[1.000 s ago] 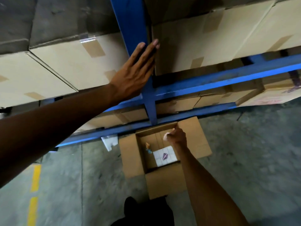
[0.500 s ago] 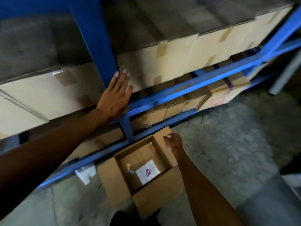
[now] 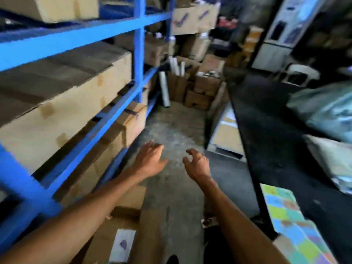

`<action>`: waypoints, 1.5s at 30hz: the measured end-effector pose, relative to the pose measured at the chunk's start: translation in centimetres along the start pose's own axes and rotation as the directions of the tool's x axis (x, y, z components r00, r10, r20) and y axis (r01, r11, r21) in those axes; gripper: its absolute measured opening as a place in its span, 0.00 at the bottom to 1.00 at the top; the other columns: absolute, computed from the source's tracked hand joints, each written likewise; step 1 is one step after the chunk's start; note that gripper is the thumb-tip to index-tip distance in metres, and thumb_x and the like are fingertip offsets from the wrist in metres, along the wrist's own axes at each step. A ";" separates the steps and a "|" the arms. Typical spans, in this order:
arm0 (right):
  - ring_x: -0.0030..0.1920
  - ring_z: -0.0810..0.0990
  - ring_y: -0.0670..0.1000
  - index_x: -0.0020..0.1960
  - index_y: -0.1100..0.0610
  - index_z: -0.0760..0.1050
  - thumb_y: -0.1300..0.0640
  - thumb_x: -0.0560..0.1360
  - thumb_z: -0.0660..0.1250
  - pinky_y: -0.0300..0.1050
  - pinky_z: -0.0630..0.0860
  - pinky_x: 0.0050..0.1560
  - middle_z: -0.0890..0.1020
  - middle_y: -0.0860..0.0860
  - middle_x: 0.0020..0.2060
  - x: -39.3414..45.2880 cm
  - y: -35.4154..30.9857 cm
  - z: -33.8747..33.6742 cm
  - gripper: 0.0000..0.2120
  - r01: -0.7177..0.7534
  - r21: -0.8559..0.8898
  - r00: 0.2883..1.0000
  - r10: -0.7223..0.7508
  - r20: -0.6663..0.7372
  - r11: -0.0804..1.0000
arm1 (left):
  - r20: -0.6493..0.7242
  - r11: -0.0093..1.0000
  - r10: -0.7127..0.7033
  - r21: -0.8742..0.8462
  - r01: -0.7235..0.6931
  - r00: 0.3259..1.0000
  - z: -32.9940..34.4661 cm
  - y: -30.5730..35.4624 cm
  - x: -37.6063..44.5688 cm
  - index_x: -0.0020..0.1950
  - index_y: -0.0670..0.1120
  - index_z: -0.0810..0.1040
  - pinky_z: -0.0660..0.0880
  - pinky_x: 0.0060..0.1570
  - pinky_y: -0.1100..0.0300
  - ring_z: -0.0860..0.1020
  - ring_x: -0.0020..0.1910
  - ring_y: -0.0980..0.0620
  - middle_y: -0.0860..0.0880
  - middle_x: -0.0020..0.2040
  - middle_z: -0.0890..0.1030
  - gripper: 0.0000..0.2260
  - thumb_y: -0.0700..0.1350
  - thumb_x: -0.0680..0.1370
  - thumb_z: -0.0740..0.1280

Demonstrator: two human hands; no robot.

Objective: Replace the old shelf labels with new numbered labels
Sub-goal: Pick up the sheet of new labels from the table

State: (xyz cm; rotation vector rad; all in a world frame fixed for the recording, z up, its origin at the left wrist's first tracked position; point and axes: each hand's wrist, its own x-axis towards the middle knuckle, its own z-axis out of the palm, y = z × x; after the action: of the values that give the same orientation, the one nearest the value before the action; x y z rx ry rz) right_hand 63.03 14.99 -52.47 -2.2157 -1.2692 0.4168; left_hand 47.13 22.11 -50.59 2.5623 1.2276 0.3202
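Note:
The blue metal shelf rack (image 3: 140,60) runs along my left, loaded with taped cardboard cartons (image 3: 76,103). My left hand (image 3: 149,161) hangs in the air over the aisle floor, fingers spread and relaxed, touching nothing. Beside it my right hand (image 3: 197,164) is held out with loosely curled fingers and nothing in them. Below my arms sits the open cardboard box (image 3: 122,231) on the floor, with a white label sheet (image 3: 122,243) showing a purple mark inside. No shelf label is plainly visible; the view is blurred.
A black table (image 3: 282,149) lines the right side, carrying bags and a colourful patterned sheet (image 3: 291,225). Boxes and plastic-wrap rolls (image 3: 164,90) are piled at the aisle's far end. Bare concrete floor (image 3: 171,134) lies between rack and table.
My left hand has come off the blue upright and now hangs free. My right hand has lifted away from the box. The view has swung right, down the aisle.

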 end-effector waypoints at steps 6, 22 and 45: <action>0.62 0.74 0.60 0.63 0.57 0.73 0.56 0.73 0.64 0.51 0.69 0.62 0.79 0.58 0.60 -4.9 10.5 -10.6 0.19 -0.263 -0.016 0.937 0.251 -0.242 0.965 | 0.129 0.957 0.202 -0.235 -0.168 0.971 5.3 13.7 1.7 0.70 0.42 0.69 0.65 0.67 0.56 0.70 0.69 0.45 0.41 0.69 0.73 0.24 0.52 0.76 0.64; 0.68 0.69 0.57 0.66 0.56 0.68 0.55 0.76 0.59 0.52 0.60 0.69 0.73 0.56 0.67 -6.8 32.1 -16.6 0.19 -0.538 -0.185 0.837 0.547 -0.001 0.823 | 0.435 0.891 -0.026 -0.398 0.218 0.900 23.2 29.7 4.8 0.26 0.45 0.60 0.59 0.32 0.57 0.62 0.24 0.55 0.50 0.24 0.63 0.26 0.56 0.75 0.67; 0.53 0.78 0.56 0.58 0.57 0.75 0.60 0.72 0.65 0.52 0.76 0.55 0.80 0.56 0.53 2.0 25.5 -14.2 0.14 -0.203 0.337 0.918 0.298 -0.260 0.919 | 0.163 0.464 -0.176 -0.856 0.228 0.971 17.8 26.3 7.0 0.39 0.33 0.78 0.69 0.37 0.56 0.73 0.37 0.52 0.43 0.35 0.78 0.09 0.39 0.75 0.70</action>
State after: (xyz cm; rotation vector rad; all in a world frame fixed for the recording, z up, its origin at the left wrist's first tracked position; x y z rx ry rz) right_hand 89.03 2.08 -56.34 -2.0826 -0.7029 0.3222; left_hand 76.08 9.05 -57.63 1.4905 0.9507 0.6273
